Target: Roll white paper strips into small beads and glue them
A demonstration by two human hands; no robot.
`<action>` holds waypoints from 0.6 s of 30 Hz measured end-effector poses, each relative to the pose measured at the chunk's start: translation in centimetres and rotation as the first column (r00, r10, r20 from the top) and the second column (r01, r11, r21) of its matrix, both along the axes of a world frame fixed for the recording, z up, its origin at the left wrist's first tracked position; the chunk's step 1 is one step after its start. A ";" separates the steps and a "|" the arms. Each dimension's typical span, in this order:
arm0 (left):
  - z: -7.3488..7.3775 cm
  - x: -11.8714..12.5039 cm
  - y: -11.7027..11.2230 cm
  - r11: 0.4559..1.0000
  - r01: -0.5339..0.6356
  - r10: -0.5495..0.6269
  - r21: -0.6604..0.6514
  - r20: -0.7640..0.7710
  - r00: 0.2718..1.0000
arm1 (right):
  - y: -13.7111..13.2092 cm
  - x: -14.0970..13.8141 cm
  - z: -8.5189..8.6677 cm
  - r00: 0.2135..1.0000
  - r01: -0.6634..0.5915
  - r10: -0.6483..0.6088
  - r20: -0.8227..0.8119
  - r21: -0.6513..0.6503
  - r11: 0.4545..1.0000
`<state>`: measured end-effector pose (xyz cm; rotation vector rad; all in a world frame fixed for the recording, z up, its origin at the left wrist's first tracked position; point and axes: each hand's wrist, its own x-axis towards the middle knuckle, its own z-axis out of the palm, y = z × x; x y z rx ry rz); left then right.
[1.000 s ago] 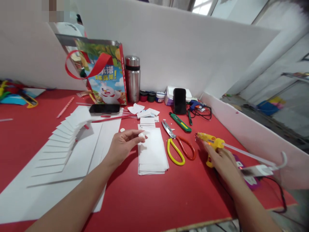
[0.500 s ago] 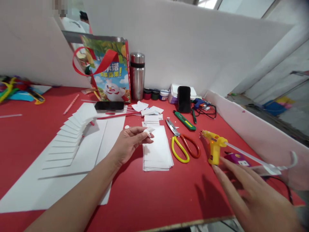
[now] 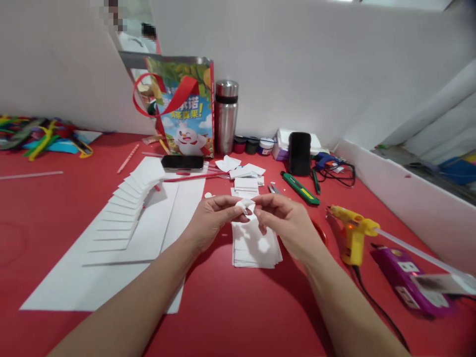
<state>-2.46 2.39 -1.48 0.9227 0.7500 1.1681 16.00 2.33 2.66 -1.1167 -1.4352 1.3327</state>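
Both hands meet over the middle of the red table (image 3: pixel 241 312). My left hand (image 3: pixel 213 220) pinches a small white piece (image 3: pixel 245 204) between thumb and fingertips. My right hand (image 3: pixel 288 220) is closed on the same piece from the other side. Under the hands lies a stack of white cut sheets (image 3: pixel 255 245). The yellow glue gun (image 3: pixel 351 230) stands on the table to the right of my right hand, untouched. The scissors (image 3: pixel 273 189) lie mostly hidden behind my right hand.
A fanned row of white strips (image 3: pixel 124 210) sits on large white sheets (image 3: pixel 111 258) at the left. At the back stand a printed gift bag (image 3: pixel 186 119), a steel flask (image 3: pixel 226 116), paint jars (image 3: pixel 253 145), a phone (image 3: pixel 182 162) and a green cutter (image 3: pixel 299 188). A purple power strip (image 3: pixel 405 280) lies right.
My right hand let go of the glue gun, left it standing and came left to join my left hand on the small white piece. The view shifted left.
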 end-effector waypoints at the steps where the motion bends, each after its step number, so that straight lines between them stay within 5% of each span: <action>1: -0.1 0.0 0.0 1.000 -0.001 0.001 0.001 -0.016 1.000 | -0.2 0.0 -0.2 1.000 0.010 -0.010 -0.026 -0.008 1.000; 18: 0.1 0.2 -0.4 1.000 0.025 -0.025 -0.002 -0.129 0.991 | -0.2 -0.3 -1.4 0.997 0.020 -0.024 -0.074 -0.056 0.998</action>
